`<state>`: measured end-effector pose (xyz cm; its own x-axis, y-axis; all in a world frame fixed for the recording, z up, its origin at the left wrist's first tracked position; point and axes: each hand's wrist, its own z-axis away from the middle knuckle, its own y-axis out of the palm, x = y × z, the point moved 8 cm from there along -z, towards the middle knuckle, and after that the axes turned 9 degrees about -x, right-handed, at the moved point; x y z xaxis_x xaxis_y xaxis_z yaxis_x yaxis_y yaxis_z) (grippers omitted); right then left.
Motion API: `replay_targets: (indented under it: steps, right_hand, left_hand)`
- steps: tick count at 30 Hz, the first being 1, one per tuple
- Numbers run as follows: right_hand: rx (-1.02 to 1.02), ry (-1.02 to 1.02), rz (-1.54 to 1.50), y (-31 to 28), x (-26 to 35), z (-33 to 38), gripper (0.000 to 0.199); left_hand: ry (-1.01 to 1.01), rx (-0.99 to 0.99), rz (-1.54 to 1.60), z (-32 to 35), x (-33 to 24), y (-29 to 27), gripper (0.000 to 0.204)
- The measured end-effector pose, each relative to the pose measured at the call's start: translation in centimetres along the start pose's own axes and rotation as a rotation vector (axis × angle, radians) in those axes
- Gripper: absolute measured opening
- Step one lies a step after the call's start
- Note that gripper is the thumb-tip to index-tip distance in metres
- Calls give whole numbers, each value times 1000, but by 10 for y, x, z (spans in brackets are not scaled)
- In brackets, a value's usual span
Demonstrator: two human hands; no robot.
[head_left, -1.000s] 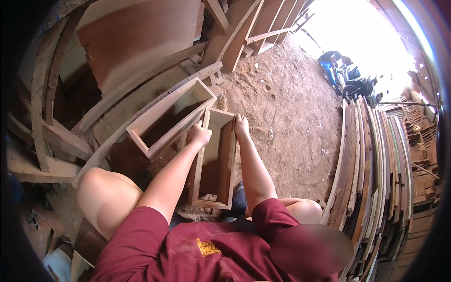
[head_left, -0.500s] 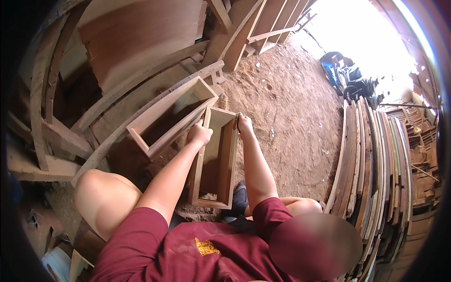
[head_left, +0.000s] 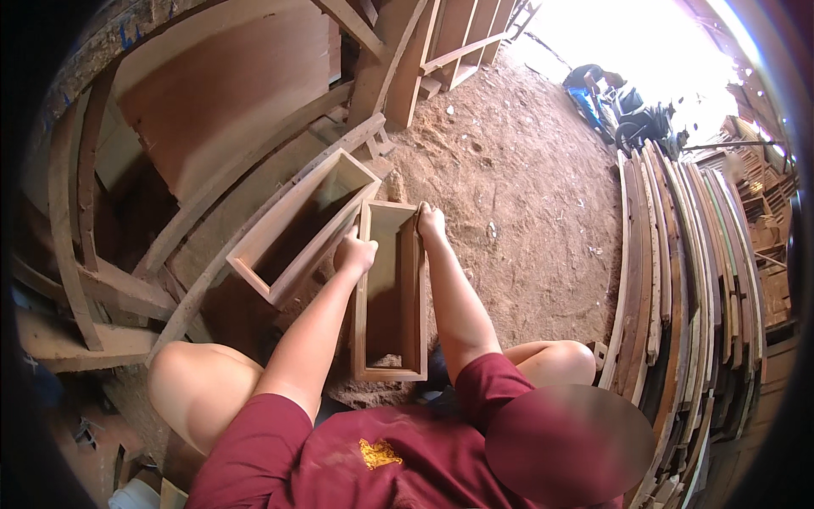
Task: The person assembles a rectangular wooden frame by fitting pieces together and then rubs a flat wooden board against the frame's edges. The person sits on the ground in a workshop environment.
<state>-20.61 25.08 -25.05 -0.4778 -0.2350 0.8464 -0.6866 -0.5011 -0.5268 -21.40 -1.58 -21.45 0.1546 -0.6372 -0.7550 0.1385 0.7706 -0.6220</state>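
Upright in front of me stands a long, narrow wooden box frame (head_left: 360, 314), its open top facing me. My left hand (head_left: 354, 252) grips its left long side near the far end, fingers curled over the edge. At the far right corner my right hand (head_left: 431, 222) is closed around the rim, its fingertips partly hidden. A second wooden box frame (head_left: 335, 235) of similar shape lies at a slant just to the left, close against the far left corner of the first. Neither hand is on that one.
Curved-looking timber framing (head_left: 182, 222) and a large brown panel (head_left: 225, 102) fill the left. Long planks (head_left: 657, 254) are stacked along the right. A shelf-like wooden frame (head_left: 441, 51) stands at the far side, beyond bare dirt ground (head_left: 526, 204). Dark and blue shapes with a wheel (head_left: 627, 110) are farther off.
The held box frame has turned slightly, its far end swinging left so that it points more directly away from me. Both hands keep their grip. My view has shifted a little.
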Motion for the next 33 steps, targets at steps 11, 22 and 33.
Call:
replay_targets:
  steps: [11,22,33]
  right_hand:
    - [120,51,-141,-1,14,18,42]
    - [153,-43,-6,-28,-10,43,42]
    - [184,-5,-58,-20,19,49,36]
  left_hand:
    - [-31,41,2,-3,5,5,77]
    - [-48,44,22,-5,10,9,80]
    - [-31,34,27,-4,10,3,77]
